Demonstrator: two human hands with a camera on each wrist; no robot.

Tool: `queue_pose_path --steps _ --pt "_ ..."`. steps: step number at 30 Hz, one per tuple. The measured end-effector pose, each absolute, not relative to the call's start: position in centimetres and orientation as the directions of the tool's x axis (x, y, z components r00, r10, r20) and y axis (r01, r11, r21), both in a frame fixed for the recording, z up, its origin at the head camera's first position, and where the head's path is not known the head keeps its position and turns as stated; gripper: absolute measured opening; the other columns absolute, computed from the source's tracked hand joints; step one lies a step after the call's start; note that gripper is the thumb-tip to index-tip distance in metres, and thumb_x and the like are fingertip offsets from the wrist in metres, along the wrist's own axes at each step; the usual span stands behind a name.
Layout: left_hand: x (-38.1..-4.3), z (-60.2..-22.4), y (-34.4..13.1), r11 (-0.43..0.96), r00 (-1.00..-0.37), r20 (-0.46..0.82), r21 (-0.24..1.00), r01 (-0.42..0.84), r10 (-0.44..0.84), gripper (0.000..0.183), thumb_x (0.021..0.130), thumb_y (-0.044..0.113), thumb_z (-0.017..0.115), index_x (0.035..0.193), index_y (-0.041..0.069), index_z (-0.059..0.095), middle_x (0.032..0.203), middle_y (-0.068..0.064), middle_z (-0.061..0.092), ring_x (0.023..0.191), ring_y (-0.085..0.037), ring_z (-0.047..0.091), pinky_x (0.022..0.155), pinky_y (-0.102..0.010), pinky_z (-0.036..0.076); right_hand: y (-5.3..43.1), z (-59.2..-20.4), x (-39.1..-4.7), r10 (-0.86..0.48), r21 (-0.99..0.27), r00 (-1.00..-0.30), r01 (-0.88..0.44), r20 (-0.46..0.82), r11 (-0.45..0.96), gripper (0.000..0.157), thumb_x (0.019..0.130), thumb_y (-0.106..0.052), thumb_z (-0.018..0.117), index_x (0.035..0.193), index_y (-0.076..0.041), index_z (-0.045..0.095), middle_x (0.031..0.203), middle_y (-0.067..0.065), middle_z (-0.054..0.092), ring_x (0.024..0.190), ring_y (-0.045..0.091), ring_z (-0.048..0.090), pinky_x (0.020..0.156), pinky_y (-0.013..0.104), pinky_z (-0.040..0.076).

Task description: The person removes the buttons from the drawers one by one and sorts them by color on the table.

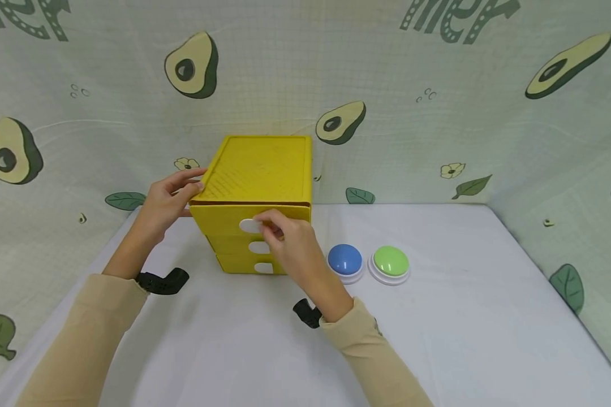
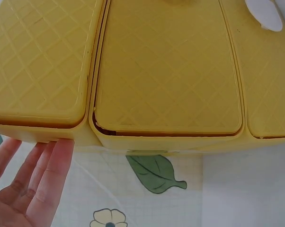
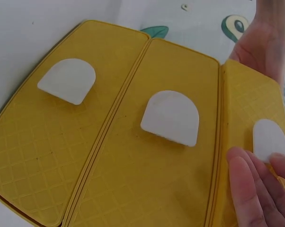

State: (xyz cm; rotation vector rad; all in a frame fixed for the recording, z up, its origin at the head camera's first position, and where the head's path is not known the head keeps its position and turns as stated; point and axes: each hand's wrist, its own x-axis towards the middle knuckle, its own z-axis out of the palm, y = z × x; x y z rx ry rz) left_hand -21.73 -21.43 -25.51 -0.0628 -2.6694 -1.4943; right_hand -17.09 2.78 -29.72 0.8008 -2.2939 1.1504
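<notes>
A yellow three-drawer box point(image 1: 262, 169) with white half-round handles stands against the cloth backdrop. My left hand point(image 1: 165, 200) rests on its upper left edge and side; in the left wrist view its fairly straight fingers point(image 2: 57, 163) touch the side by the top drawer. With thumb and fingers, my right hand point(image 1: 297, 243) pinches the white handle point(image 3: 265, 139) of the top drawer point(image 1: 214, 217). That drawer's front stands slightly forward of the two below. Both the middle handle point(image 3: 171, 116) and the bottom handle point(image 3: 69, 80) are untouched.
Right of the box, a blue push button point(image 1: 344, 260) and a green push button point(image 1: 391, 262) sit on white bases on the white tabletop point(image 1: 468, 328). An avocado-print cloth point(image 1: 265, 73) hangs behind and at both sides.
</notes>
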Motion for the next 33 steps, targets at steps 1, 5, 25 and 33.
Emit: queue_pose_path --steps 1,5,25,33 --pt "-21.8 -25.5 -21.4 0.521 -0.996 0.09 0.85 0.075 -0.004 0.053 0.094 0.045 0.046 0.142 0.023 0.04 0.136 -0.014 0.045 0.086 -0.001 0.057 0.068 -0.016 0.052 2.7 -29.7 -17.2 -0.294 -0.564 -0.73 -0.671 0.617 0.482 0.015 0.089 -0.008 0.061 0.103 -0.008 0.066 0.085 0.004 0.07 0.069 0.01 0.062 0.063 0.011 0.048" --pt "-21.9 -25.7 -21.6 0.502 -0.996 0.094 0.861 0.084 0.005 0.051 0.095 0.04 0.046 0.142 0.022 0.04 0.137 -0.015 0.044 0.083 0.0 0.058 0.067 -0.017 0.053 2.7 -29.8 -17.7 -0.285 -0.572 -0.741 -0.658 0.609 0.489 0.015 0.088 -0.007 0.061 0.102 -0.008 0.066 0.087 0.005 0.07 0.069 0.011 0.062 0.065 0.012 0.049" --pt "-21.9 -25.8 -21.4 0.505 -0.996 0.087 0.86 0.07 -0.01 0.05 0.095 0.042 0.047 0.141 0.025 0.041 0.138 -0.016 0.043 0.088 -0.005 0.056 0.067 -0.017 0.052 2.5 -29.8 -17.8 -0.272 -0.579 -0.763 -0.629 0.586 0.519 0.016 0.09 -0.009 0.06 0.106 -0.009 0.065 0.087 0.004 0.07 0.072 0.012 0.063 0.066 0.013 0.05" --pt "-21.9 -25.7 -21.4 0.518 -0.995 0.101 0.852 0.078 -0.018 0.05 0.094 0.044 0.047 0.14 0.025 0.043 0.136 -0.015 0.045 0.087 -0.005 0.057 0.067 -0.017 0.053 2.9 -30.0 -16.9 -0.286 -0.567 -0.766 -0.626 0.576 0.536 0.027 0.091 -0.011 0.058 0.118 -0.011 0.062 0.086 0.003 0.069 0.074 0.012 0.063 0.065 0.019 0.053"
